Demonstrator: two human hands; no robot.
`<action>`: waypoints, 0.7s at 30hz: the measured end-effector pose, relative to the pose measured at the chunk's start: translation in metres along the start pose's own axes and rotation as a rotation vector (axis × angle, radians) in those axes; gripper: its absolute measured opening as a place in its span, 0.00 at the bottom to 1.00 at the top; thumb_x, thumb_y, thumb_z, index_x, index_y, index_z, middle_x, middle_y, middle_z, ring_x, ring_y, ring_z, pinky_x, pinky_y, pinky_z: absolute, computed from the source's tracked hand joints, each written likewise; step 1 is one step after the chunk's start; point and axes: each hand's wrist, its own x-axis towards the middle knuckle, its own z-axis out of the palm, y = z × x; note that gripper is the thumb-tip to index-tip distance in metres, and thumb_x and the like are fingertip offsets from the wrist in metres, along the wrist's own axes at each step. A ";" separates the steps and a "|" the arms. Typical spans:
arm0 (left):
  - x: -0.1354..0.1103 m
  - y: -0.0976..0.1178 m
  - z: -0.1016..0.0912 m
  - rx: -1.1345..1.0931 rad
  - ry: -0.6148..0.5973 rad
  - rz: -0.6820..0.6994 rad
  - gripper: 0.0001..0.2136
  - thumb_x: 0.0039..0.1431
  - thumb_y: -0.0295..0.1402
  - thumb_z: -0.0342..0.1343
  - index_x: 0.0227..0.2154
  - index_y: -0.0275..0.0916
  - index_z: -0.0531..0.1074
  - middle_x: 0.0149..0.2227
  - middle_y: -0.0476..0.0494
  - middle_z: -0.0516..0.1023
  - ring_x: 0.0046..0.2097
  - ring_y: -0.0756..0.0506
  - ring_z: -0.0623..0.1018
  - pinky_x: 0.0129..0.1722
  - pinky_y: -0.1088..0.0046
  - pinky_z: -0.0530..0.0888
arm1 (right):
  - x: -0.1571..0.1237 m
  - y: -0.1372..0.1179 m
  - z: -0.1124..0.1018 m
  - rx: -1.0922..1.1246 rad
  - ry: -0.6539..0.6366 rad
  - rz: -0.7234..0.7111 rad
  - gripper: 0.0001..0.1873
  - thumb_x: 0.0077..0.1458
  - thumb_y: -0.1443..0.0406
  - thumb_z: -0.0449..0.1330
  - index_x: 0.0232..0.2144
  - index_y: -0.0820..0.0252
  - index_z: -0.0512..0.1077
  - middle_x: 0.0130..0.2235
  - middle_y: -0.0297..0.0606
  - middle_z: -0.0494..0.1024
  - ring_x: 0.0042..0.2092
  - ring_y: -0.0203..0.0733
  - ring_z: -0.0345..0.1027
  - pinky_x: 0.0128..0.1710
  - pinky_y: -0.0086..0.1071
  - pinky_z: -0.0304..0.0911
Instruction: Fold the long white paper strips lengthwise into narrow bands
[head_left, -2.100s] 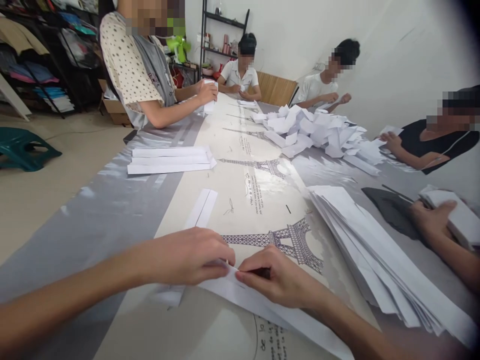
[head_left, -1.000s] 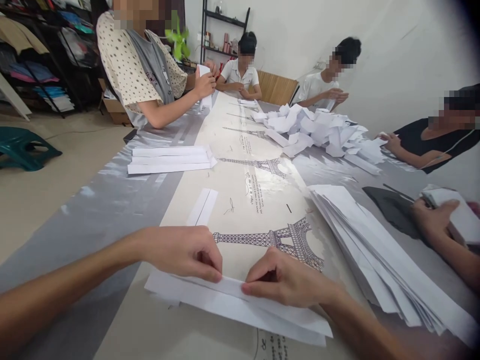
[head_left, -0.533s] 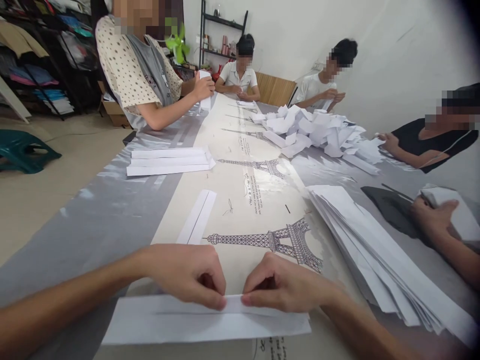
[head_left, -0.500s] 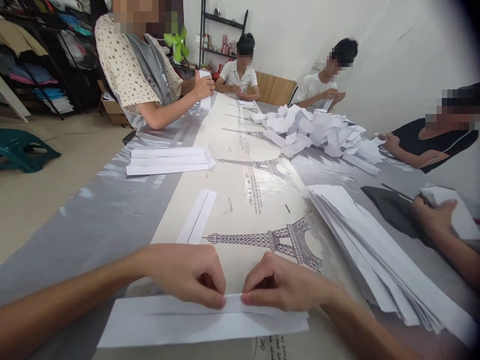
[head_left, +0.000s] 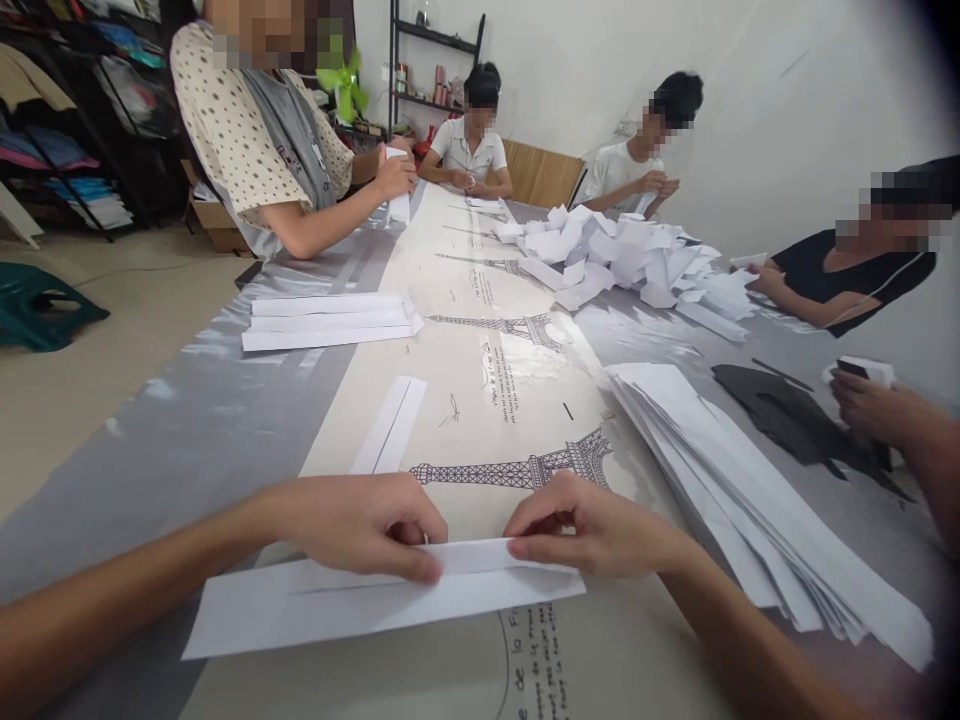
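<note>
A long folded strip of white paper (head_left: 360, 610) lies crosswise in front of me, with a lengthwise crease along it. My left hand (head_left: 367, 525) pinches its far edge near the middle, thumb on top and fingers curled. To the right, my right hand (head_left: 585, 525) pinches the same edge between thumb and forefinger, a gap of bare paper between the hands. The strip's right end is a little raised. Just beyond my left hand lies a narrower folded paper strip (head_left: 390, 425).
Folded strips (head_left: 330, 322) lie at the left, a stack of white sheets (head_left: 720, 480) at the right. Farther off is a heap of folded paper pieces (head_left: 622, 250). Several people sit or stand around the table (head_left: 172, 450); one co-worker's hand (head_left: 874, 400) holds something at the right.
My hands have moved apart along the edge, the right one going right. The strip's right end has lifted away from me. The co-worker's hand at right has shifted.
</note>
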 end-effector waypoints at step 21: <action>0.003 0.006 0.005 -0.052 0.025 0.071 0.21 0.71 0.39 0.49 0.23 0.40 0.52 0.22 0.55 0.49 0.24 0.51 0.51 0.23 0.70 0.52 | 0.000 0.011 -0.008 0.066 0.063 -0.144 0.11 0.65 0.62 0.62 0.35 0.59 0.84 0.23 0.33 0.78 0.22 0.30 0.68 0.19 0.24 0.58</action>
